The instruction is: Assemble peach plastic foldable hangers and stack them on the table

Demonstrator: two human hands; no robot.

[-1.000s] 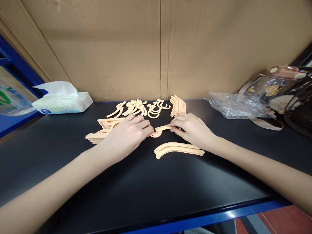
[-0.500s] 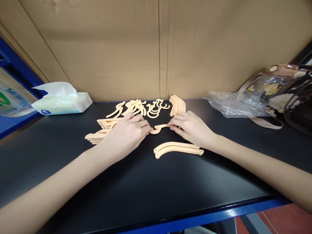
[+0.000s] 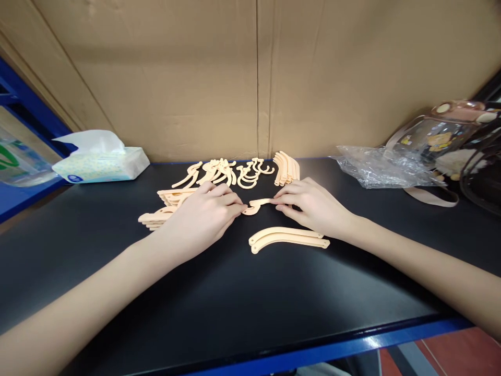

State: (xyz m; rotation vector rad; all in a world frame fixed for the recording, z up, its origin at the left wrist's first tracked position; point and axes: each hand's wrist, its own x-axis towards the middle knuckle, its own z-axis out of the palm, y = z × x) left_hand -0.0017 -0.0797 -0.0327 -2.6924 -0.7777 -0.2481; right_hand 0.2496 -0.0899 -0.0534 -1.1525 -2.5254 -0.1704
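Between my hands is a small curved beige hanger piece with a rounded, notched left part. The fingertips of my left hand pinch its left end. My right hand grips the right end between thumb and fingers. Just below lie two long curved hanger arms, side by side, with small holes at their ends. Partly behind my left hand is a stack of beige hanger pieces. Farther back are a pile of curved hanger pieces, several loose hooks and a bundle of hanger arms.
A tissue pack stands at the back left beside a blue frame. At the right lie a clear plastic bag and a transparent bag with a strap. Cardboard rises behind the black tabletop.
The whole view has shifted very slightly. Both hands keep their hold on the hanger piece, and nothing else visibly moves.
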